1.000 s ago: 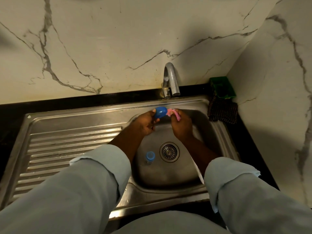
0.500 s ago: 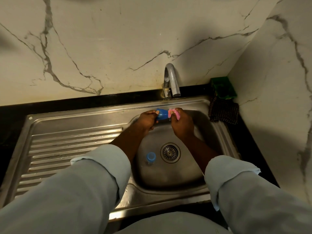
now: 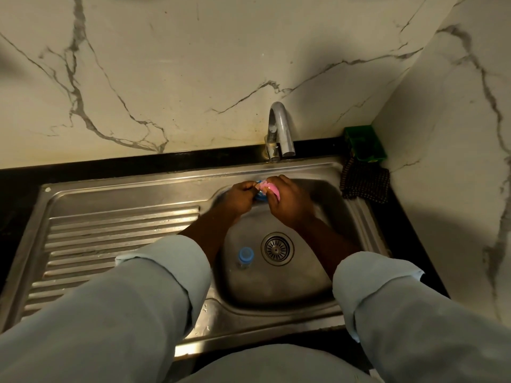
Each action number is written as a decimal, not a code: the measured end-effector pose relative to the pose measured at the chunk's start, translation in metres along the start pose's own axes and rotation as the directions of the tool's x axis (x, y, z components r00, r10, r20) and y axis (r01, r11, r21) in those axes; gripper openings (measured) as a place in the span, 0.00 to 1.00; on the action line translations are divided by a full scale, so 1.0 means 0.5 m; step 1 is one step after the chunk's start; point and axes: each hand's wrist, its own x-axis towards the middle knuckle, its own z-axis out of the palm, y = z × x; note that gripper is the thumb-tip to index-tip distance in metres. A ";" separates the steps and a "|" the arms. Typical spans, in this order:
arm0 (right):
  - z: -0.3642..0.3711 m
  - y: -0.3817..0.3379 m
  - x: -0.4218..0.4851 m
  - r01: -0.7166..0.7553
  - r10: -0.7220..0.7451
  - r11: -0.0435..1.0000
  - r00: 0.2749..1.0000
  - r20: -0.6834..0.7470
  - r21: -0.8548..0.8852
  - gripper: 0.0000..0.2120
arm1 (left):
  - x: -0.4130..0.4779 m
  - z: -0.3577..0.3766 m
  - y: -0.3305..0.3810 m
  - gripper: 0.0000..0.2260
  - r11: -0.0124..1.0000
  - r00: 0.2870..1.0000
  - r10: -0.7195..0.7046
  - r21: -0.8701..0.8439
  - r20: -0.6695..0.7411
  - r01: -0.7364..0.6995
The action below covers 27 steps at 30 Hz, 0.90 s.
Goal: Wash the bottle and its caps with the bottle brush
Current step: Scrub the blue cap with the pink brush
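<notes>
Over the back of the steel sink basin (image 3: 279, 294), my left hand (image 3: 239, 199) grips a blue cap (image 3: 260, 197), mostly hidden between my fingers. My right hand (image 3: 287, 201) holds a pink bottle brush (image 3: 272, 189) pressed against the cap; its handle is hidden by the hand. A clear bottle with a light-blue cap (image 3: 245, 255) stands upright in the basin, left of the drain (image 3: 277, 248). Both hands sit just in front of and below the tap (image 3: 280, 131).
A ribbed steel drainboard (image 3: 110, 239) lies to the left of the basin. At the back right corner sit a green soap dish (image 3: 364, 143) and a dark dotted scrubbing cloth (image 3: 365, 183). Marble walls close the back and right side.
The blue cap has turned in my left hand and is now mostly covered by my fingers. The pink brush has pushed further onto it. The bottle in the basin has not moved.
</notes>
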 end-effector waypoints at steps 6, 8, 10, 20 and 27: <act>-0.007 0.011 0.024 -0.022 -0.004 0.992 0.977 0.211 0.121 0.15 | -0.016 -0.021 -0.034 0.14 0.988 0.990 -0.138 -0.072 0.006 0.138; -0.007 0.009 0.028 -0.106 0.067 0.984 0.963 0.262 0.141 0.17 | -0.028 -0.022 -0.046 0.11 0.951 0.976 -0.217 -0.219 0.025 0.217; -0.011 0.003 0.027 -0.197 0.124 0.956 0.943 0.309 0.217 0.15 | -0.035 -0.025 -0.054 0.09 0.896 0.965 -0.253 -0.362 0.063 0.259; 0.017 -0.044 0.025 -0.595 0.494 0.528 0.795 0.352 0.605 0.17 | -0.045 0.001 -0.045 0.08 0.561 0.953 -0.293 -0.793 0.078 0.238; 0.027 -0.053 0.015 -0.773 0.589 0.474 0.634 0.501 0.422 0.16 | -0.034 0.033 -0.033 0.10 0.684 0.980 -0.200 -0.715 0.006 0.144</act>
